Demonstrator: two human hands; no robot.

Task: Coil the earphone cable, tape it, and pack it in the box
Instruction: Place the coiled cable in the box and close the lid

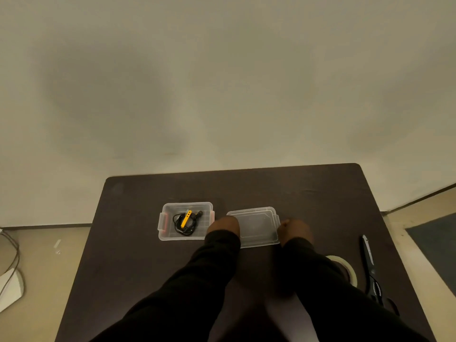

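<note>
A head-worn camera looks down on a dark brown table (148, 267) set against a pale wall. Toward the far middle of the table sits a small clear plastic box (167, 234) with reddish latch tabs at its two short ends, its top open. Inside it lies the black earphone cable (181, 224), bunched into a loose coil with a yellow piece across it (whether that is tape or a clip cannot be told at this size). Just to the right of the box, flat on the table, lies its clear lid (257, 228). Two arms in black sleeves reach forward from the bottom of the view. The left hand (224, 225) is at the lid's left edge, between lid and box, and the right hand (294, 232) is at the lid's right edge; both are seen from behind with the fingers hidden, so it cannot be told whether they grip the lid or merely touch it. Near the right edge of the table, well apart from the box, lie a roll of tape (349, 269), partly hidden by the right sleeve, and a pair of black scissors (370, 267). Judging by this layout, coiling and packing look finished and the closing step is in hand: the lid would need lifting level, carrying left over the box, lining up with the rim and pressing down.
</note>
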